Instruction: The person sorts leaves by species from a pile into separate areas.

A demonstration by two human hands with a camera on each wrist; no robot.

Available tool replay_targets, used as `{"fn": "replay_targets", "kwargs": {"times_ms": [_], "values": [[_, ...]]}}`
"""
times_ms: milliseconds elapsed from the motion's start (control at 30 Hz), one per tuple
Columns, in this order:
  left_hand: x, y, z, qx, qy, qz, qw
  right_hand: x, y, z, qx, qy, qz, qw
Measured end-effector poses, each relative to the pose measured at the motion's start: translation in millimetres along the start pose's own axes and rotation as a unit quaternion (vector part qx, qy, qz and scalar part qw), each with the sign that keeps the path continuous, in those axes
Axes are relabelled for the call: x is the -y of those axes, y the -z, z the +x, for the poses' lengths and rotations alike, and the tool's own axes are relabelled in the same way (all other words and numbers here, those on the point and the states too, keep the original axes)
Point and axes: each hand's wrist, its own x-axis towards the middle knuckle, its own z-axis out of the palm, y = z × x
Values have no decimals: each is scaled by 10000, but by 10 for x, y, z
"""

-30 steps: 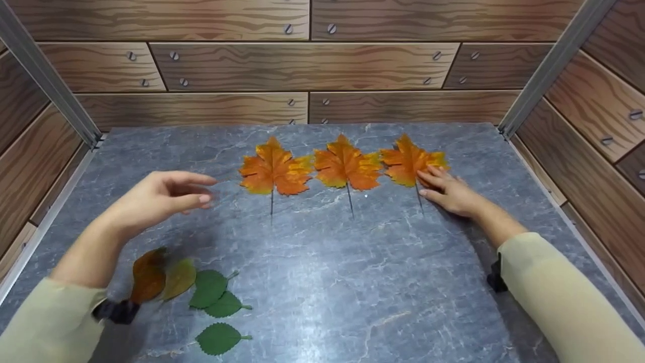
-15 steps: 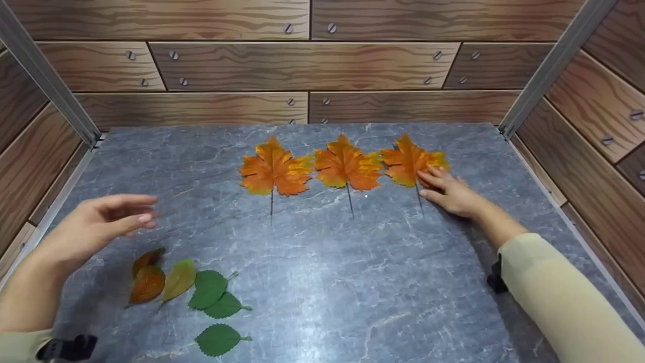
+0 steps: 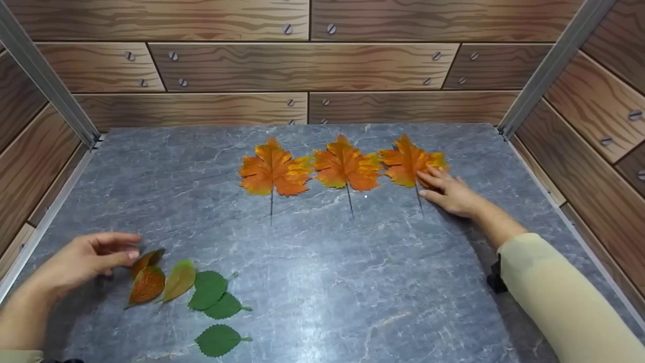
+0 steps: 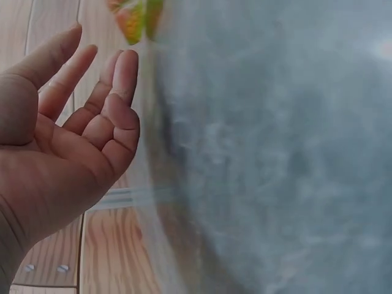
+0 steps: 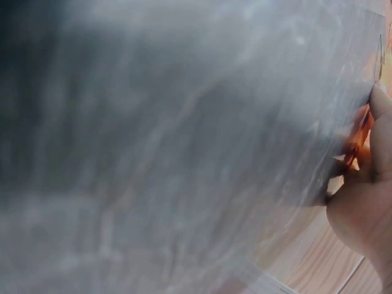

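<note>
Resting on the rightmost maple leaf [image 3: 404, 160], my right hand [image 3: 450, 195] lies with its fingers stretched over the lower right lobe, the thumb apart from them beside the stem, nothing clamped. My left hand [image 3: 83, 262] hangs near the rear brown leaf [image 3: 151, 259], thumb and fingers apart and loosely bent, holding nothing (whether the thumb grazes that leaf, I cannot tell).

Just in front of it lies the front brown leaf [image 3: 147, 286], overlapping the rear one. Beside them sits the yellow-green leaf [image 3: 180, 280], then the upper green leaf [image 3: 207, 289], partly over the middle green leaf [image 3: 225, 305]; the lowest green leaf [image 3: 218, 340] lies apart, nearer to me.

Along the far side of the marbled grey table [image 3: 322, 272], the left maple leaf [image 3: 272, 169] and the middle maple leaf [image 3: 344, 164] line up with the one under my fingers, orange and yellow, stems toward me.
</note>
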Motion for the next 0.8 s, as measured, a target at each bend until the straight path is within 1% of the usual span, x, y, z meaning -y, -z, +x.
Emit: {"fn": "replay_targets", "kwargs": {"times_ms": [100,200,333,500,533,633,700,733,767,800], "values": [[-5,-49,14,152,-10,287,9995,1,-1,3,-9,7,-12,10000],[-25,-94,28,173,-105,532,9984,0,-2,4,-19,8,-17,10000],[-49,-173,31,125,-351,788,9962,-5,-4,0,-34,7,-18,10000],[-57,-255,35,-26,-683,1047,9922,-9,-7,-2,-40,18,-40,10000],[-58,-263,37,-28,-748,1062,9915,-9,-7,-2,-37,12,-51,10000],[-61,-267,41,197,-881,825,9925,-10,-4,-1,-12,-16,-38,10000],[-70,-260,42,332,-862,650,9936,-8,-2,-1,11,-27,-33,10000],[-80,-259,43,347,-841,595,9941,-7,0,0,16,-26,-33,10000],[-101,-257,45,293,-814,620,9943,-7,2,1,20,-23,-29,10000],[-131,-254,50,163,-779,726,9942,-6,3,0,18,-16,-36,10000]]}}
